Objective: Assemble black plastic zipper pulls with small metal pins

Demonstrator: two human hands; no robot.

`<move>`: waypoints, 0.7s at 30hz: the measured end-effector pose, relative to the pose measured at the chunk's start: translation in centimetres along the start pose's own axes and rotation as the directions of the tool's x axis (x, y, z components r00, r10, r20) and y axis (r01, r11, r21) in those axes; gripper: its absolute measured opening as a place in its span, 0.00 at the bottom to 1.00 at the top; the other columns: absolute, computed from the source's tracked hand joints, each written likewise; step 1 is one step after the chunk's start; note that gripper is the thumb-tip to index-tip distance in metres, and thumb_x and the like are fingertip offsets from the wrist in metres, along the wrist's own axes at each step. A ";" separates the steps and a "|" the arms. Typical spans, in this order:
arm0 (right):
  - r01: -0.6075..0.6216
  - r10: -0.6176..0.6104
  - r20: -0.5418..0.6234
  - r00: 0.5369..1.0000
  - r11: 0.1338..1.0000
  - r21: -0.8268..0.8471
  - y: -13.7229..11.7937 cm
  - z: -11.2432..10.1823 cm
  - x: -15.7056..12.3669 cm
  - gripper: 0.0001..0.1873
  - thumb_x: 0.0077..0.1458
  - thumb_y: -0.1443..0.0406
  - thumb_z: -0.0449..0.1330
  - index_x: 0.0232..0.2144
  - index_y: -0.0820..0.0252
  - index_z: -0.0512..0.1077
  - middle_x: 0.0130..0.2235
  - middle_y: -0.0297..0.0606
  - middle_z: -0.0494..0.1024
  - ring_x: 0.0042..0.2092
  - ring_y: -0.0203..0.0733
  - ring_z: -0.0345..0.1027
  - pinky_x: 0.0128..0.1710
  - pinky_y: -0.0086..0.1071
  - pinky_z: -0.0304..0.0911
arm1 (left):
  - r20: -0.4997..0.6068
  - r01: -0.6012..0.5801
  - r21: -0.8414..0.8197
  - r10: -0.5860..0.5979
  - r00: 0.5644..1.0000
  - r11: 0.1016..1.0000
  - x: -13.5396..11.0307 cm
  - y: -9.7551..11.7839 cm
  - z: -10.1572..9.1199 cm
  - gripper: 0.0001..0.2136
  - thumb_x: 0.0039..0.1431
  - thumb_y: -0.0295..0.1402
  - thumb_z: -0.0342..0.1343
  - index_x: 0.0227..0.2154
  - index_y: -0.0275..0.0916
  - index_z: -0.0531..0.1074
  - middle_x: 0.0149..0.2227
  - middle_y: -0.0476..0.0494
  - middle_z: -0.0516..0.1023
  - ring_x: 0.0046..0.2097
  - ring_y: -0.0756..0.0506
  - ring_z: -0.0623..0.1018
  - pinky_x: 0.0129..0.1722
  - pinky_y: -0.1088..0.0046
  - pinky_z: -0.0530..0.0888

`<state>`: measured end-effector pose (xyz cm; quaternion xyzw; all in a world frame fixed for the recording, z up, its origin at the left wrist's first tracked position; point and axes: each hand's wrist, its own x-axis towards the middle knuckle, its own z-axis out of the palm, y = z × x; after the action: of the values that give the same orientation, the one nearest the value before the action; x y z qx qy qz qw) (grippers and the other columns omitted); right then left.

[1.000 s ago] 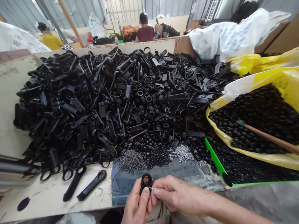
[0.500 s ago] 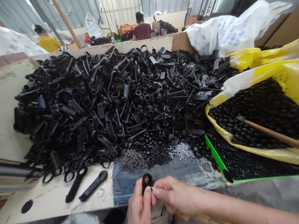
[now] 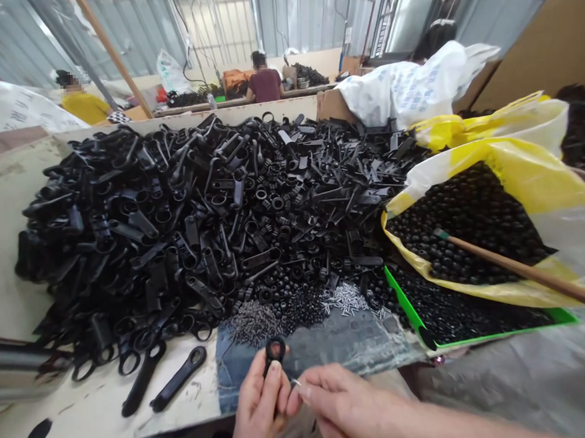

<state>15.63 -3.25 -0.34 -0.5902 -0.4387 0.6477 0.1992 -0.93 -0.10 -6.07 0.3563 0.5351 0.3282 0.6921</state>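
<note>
Between the thumb and fingers of my left hand [image 3: 255, 405], a black plastic handle part with a ring end [image 3: 275, 346] is gripped, its ring pointing up. My right hand [image 3: 338, 399] pinches a small silver metal pin [image 3: 296, 383], close beside the left fingertips. My fingers cover most of the handle's lower part. Just beyond both hands is a blue cloth [image 3: 326, 343], bearing a heap of small grey springs [image 3: 253, 322] and a heap of silver pins [image 3: 347, 299]. Two black ring-ended handles, one of them this handle [image 3: 179, 379], lie to the left.
A large pile of black plastic parts [image 3: 171, 207] fills the table behind. At right, a yellow-and-white bag [image 3: 545, 188] of black balls has a wooden stick [image 3: 506, 264] across it, above a green tray [image 3: 407, 304]. Two people sit farther back.
The head view has shifted, so the scene sits lower and farther left. My right hand and the pin have drawn down, away from the handle's ring. Both hands keep their holds.
</note>
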 end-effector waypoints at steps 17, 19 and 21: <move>0.335 -0.635 -0.009 0.772 0.418 -0.844 2.5 -1.1 1.3 0.16 0.64 0.73 0.54 0.51 0.55 0.74 0.34 0.34 0.81 0.31 0.43 0.79 0.27 0.31 0.63 | 0.095 -0.003 0.021 0.001 0.995 1.000 -0.4 -1.1 -0.6 0.31 0.57 0.60 0.61 0.54 0.41 0.73 0.22 0.57 0.61 0.23 0.54 0.56 0.21 0.78 0.53; 0.337 -0.644 -0.008 0.765 0.411 -0.847 2.6 -1.0 1.5 0.17 0.64 0.73 0.54 0.51 0.55 0.73 0.34 0.34 0.81 0.30 0.43 0.78 0.26 0.31 0.63 | 0.085 -0.002 0.028 0.000 0.996 1.000 -0.4 -1.0 -0.5 0.31 0.57 0.60 0.61 0.54 0.41 0.73 0.22 0.57 0.60 0.23 0.53 0.57 0.21 0.79 0.54; 0.328 -0.651 -0.007 0.759 0.391 -0.860 2.8 -0.9 1.6 0.18 0.64 0.73 0.54 0.52 0.55 0.73 0.34 0.34 0.81 0.30 0.43 0.78 0.26 0.31 0.63 | 0.072 -0.005 0.026 0.003 0.997 1.000 -0.4 -1.0 -0.4 0.30 0.57 0.60 0.61 0.53 0.42 0.73 0.22 0.57 0.60 0.23 0.53 0.57 0.21 0.80 0.55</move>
<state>16.84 -3.20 -3.47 -0.5549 -0.8000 0.1625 0.1603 -1.37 -0.96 -6.78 0.3781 0.5134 0.3092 0.7056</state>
